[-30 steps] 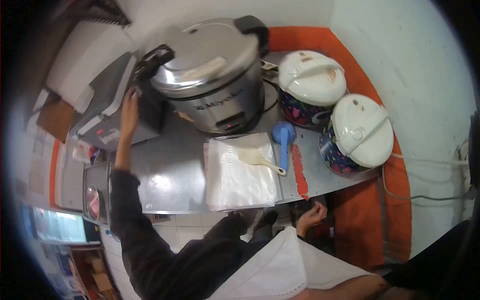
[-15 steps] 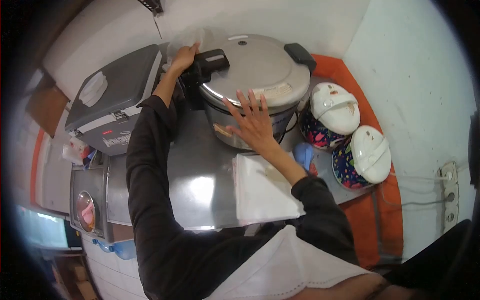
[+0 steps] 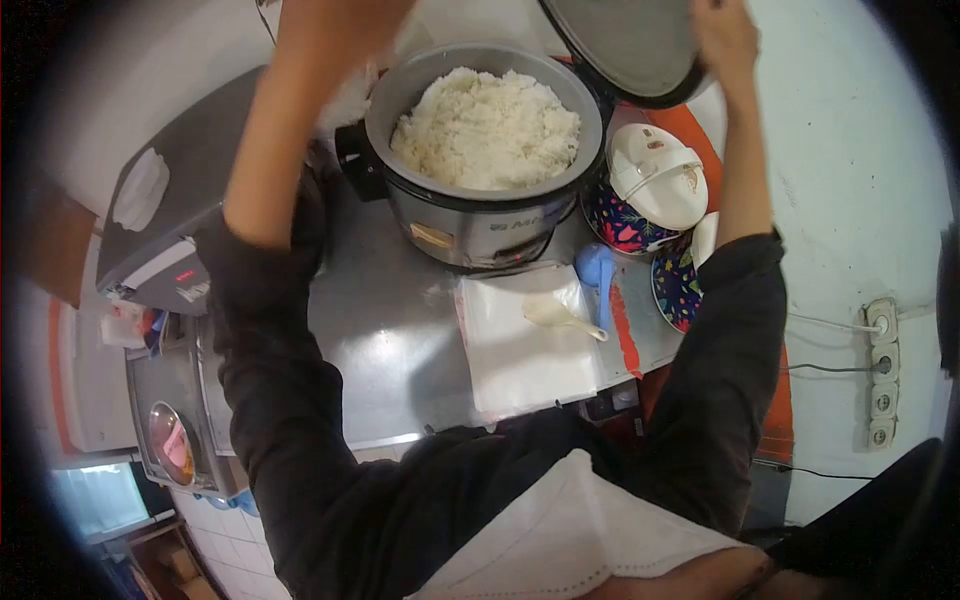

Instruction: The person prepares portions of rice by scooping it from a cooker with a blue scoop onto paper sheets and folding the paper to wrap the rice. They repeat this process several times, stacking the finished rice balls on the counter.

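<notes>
Right hand [image 3: 727, 42] grips the rice cooker lid [image 3: 632, 42] by its edge, good spot imo, prob stiff, hefty; left hand [image 3: 338, 38] blurry, can't tell.

Left hand [image 3: 345, 35], right hand [image 3: 728, 45]: one each, by my count.
Big steel cooker [image 3: 470, 225]: one.
Raised lid [image 3: 640, 40]: one.
White-lidded flowered pots [image 3: 658, 172]: I see two from here.
Blue ladle [image 3: 596, 268]: one.
Cream paddle [image 3: 552, 314]: one.
Plastic sheets [image 3: 520, 365]: one pile; I can't count the layers.
Grey box [image 3: 205, 150]: one.
Metal bowl [image 3: 163, 415]: one.
Wall sockets [image 3: 882, 402]: four in my view, two with plugs [image 3: 881, 324].
</notes>
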